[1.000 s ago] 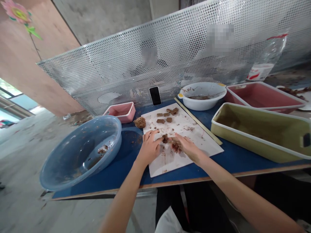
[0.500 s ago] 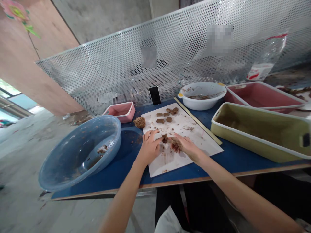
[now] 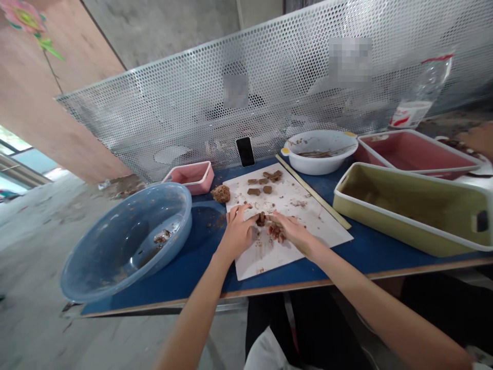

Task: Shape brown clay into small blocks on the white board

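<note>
A small brown clay lump (image 3: 261,219) sits at the middle of the white board (image 3: 296,252), between my two hands. My left hand (image 3: 239,232) reaches it from the left, with index finger and thumb at its side. From the right, my right hand (image 3: 291,232) presses on it, fingers curled and their tips smeared with clay. Farther back on the board lie several shaped clay pieces (image 3: 254,191). A rough clay ball (image 3: 221,193) rests at the board's left edge. The underside of the lump is hidden.
A blue basin (image 3: 80,267) and a pink tub (image 3: 212,177) stand left. A wooden strip (image 3: 314,192) borders the board. A white basin (image 3: 319,165), red bin (image 3: 423,176) and olive bin (image 3: 389,226) stand right. A phone (image 3: 245,152) leans on the perforated metal screen (image 3: 173,92).
My hands stay at the clay lump, with only slight finger movement. At the far right edge, a blurred part of another person's arm or hand has come into view.
</note>
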### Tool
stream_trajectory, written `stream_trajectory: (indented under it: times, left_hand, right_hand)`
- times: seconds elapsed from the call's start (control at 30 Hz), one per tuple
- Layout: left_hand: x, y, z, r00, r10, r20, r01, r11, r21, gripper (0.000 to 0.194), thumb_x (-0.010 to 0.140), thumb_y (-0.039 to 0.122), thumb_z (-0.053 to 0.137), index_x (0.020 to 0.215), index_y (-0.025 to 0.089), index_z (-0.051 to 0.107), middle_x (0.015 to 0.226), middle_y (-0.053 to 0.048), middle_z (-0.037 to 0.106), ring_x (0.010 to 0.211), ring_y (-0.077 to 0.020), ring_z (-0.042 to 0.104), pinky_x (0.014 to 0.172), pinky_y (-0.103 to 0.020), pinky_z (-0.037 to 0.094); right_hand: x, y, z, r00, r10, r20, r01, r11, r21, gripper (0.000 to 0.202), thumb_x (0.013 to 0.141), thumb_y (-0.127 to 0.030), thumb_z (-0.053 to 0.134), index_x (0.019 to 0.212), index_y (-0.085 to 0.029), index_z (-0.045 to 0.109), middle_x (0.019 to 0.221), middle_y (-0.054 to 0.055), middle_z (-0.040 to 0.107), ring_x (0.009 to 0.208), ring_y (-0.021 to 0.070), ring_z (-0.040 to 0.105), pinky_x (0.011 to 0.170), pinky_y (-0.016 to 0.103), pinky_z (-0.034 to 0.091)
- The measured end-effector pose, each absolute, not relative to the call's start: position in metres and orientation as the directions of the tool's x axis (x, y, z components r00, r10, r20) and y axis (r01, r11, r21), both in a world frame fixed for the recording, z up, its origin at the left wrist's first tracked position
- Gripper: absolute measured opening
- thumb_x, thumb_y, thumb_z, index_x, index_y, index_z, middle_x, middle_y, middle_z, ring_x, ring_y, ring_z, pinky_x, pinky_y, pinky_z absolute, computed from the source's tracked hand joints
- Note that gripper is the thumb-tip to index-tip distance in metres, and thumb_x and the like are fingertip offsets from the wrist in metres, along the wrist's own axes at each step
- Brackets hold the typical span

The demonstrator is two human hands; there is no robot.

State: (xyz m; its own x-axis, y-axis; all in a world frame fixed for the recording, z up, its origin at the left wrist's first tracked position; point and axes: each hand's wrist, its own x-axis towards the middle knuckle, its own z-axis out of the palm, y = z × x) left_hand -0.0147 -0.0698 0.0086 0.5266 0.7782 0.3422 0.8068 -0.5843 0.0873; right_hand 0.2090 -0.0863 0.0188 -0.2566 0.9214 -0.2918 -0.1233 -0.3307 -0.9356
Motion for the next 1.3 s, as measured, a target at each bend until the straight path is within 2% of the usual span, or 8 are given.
stream_trajectory:
  times: [0.3,0.4,0.47,0.57,0.67,0.77,0.93,1.3]
  left_hand:
    - [-0.016,-0.068,0.007,0.462,0.795,0.394,0.815,-0.556,0.166,0.051,0.097,0.004,0.052,0.135,0.023,0.080,0.156,-0.016,0.057,0.141,-0.0369,0.047,0.116,-0.058,0.047]
    - [-0.015,-0.069,0.007,0.411,0.797,0.442,0.824,-0.533,0.194,0.040,0.100,0.008,0.055,0.127,0.021,0.082,0.148,-0.016,0.060,0.136,-0.0354,0.050,0.114,-0.055,0.047]
    - [-0.012,-0.071,0.008,0.374,0.794,0.480,0.830,-0.517,0.209,0.029,0.102,0.014,0.060,0.121,0.020,0.081,0.142,-0.016,0.063,0.133,-0.0348,0.051,0.114,-0.054,0.047]
    - [-0.004,-0.075,0.010,0.305,0.793,0.527,0.852,-0.475,0.221,0.017,0.104,0.025,0.067,0.114,0.021,0.080,0.131,-0.014,0.067,0.125,-0.0330,0.056,0.110,-0.051,0.048]
    - [0.008,-0.080,0.013,0.246,0.806,0.539,0.885,-0.414,0.215,0.016,0.104,0.037,0.075,0.108,0.022,0.079,0.121,-0.013,0.070,0.117,-0.0330,0.059,0.104,-0.050,0.050]
    - [0.020,-0.086,0.013,0.229,0.822,0.522,0.900,-0.383,0.209,0.021,0.103,0.043,0.079,0.105,0.022,0.079,0.118,-0.013,0.071,0.116,-0.0344,0.059,0.101,-0.051,0.050]
    - [0.033,-0.090,0.005,0.134,0.846,0.517,0.929,-0.289,0.232,0.025,0.100,0.045,0.082,0.107,0.021,0.079,0.121,-0.014,0.071,0.117,-0.0358,0.058,0.102,-0.054,0.050]
    - [0.035,-0.090,0.003,0.181,0.796,0.578,0.915,-0.351,0.198,0.021,0.105,0.040,0.075,0.117,0.025,0.083,0.122,-0.014,0.071,0.119,-0.0347,0.058,0.102,-0.050,0.050]
  right_hand:
    - [0.216,-0.089,0.016,-0.225,0.944,-0.243,-0.070,-0.264,-0.962,0.038,0.106,-0.056,0.061,0.100,-0.021,0.075,0.081,0.006,0.070,0.068,0.0187,0.060,0.061,0.031,0.045]
    - [0.230,-0.088,0.023,-0.214,0.972,-0.093,0.078,-0.078,-0.994,0.040,0.104,-0.060,0.063,0.097,-0.023,0.077,0.082,0.005,0.069,0.071,0.0197,0.058,0.065,0.032,0.044]
    - [0.244,-0.082,0.032,-0.205,0.979,0.017,0.212,0.061,-0.975,0.041,0.105,-0.061,0.063,0.104,-0.024,0.080,0.084,0.006,0.071,0.073,0.0211,0.060,0.066,0.033,0.043]
    - [0.262,-0.062,0.047,-0.240,0.961,0.140,0.398,0.229,-0.888,0.040,0.106,-0.055,0.066,0.128,-0.026,0.081,0.103,0.008,0.079,0.076,0.0230,0.064,0.068,0.035,0.044]
    - [0.271,-0.031,0.055,-0.368,0.893,0.259,0.479,0.421,-0.770,0.034,0.104,-0.047,0.070,0.129,-0.028,0.082,0.120,0.011,0.079,0.088,0.0261,0.069,0.080,0.038,0.050]
    - [0.271,-0.007,0.047,-0.505,0.807,0.306,0.476,0.556,-0.681,0.028,0.105,-0.044,0.069,0.123,-0.029,0.084,0.122,0.012,0.074,0.101,0.0292,0.069,0.097,0.044,0.052]
    - [0.264,0.002,0.016,-0.552,0.736,0.391,0.391,0.643,-0.658,0.029,0.107,-0.047,0.067,0.121,-0.028,0.083,0.125,0.012,0.069,0.124,0.0321,0.065,0.117,0.051,0.049]
    - [0.255,0.000,0.004,-0.589,0.686,0.427,0.362,0.697,-0.619,0.021,0.106,-0.036,0.068,0.116,-0.030,0.085,0.127,0.012,0.068,0.131,0.0325,0.059,0.124,0.057,0.049]
